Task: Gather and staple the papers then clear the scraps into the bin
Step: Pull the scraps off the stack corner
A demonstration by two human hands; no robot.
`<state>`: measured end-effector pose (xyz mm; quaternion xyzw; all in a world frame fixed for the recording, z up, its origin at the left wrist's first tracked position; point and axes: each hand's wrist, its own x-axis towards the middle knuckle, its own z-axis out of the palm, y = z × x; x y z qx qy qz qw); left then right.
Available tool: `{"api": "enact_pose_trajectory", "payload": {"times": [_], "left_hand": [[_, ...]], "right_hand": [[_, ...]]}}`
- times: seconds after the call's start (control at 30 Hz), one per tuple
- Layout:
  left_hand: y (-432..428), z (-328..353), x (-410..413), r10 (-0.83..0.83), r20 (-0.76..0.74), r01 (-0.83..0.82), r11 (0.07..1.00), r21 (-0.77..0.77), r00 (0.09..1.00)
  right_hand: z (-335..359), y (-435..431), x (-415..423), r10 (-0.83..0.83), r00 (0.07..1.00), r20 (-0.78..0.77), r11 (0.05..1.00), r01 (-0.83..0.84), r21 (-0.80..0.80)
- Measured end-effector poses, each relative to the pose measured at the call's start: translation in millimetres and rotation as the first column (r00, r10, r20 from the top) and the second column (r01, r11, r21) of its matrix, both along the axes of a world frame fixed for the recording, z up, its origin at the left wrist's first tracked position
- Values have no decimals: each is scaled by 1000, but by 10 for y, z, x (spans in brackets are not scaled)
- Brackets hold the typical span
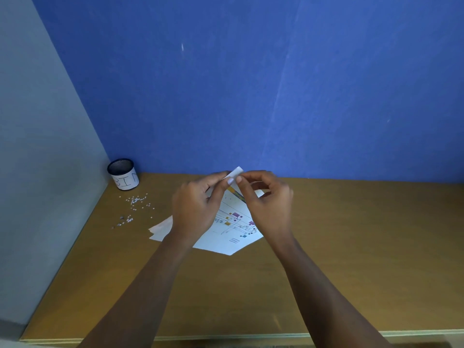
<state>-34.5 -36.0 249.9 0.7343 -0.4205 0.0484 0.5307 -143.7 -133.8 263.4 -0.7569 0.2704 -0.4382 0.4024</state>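
Papers [234, 222] lie in a loose, fanned pile at mid-desk, their far end lifted toward the hands. The left hand [194, 209] and right hand [267, 204] meet at the pile's twelve o'clock, the fingers of each pinching a small white paper corner [236, 172] between thumb and forefinger. This looks like the gathering step, squaring the sheets before stapling. The next move calls for a stapler, and none is in view. Scraps [135, 200] dot the desk [351, 247] at the pile's ten o'clock, just short of the bin [123, 175], not yet cleared. Whether the pinched bit belongs to the sheets or is a loose slip is hard to tell, and the hands would hide any staple.
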Motion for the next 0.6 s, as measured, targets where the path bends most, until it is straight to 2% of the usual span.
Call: {"api": "enact_pose_trajectory", "payload": {"times": [0.3,0.6], "left_hand": [[32,79,-46,22,174,-15,999,-42,985],[44,76,-91,34,197,-26,999,-45,980]], "right_hand": [[104,58,-13,5,999,33,986,-10,165],[114,101,-29,13,999,44,990,-19,142]]}}
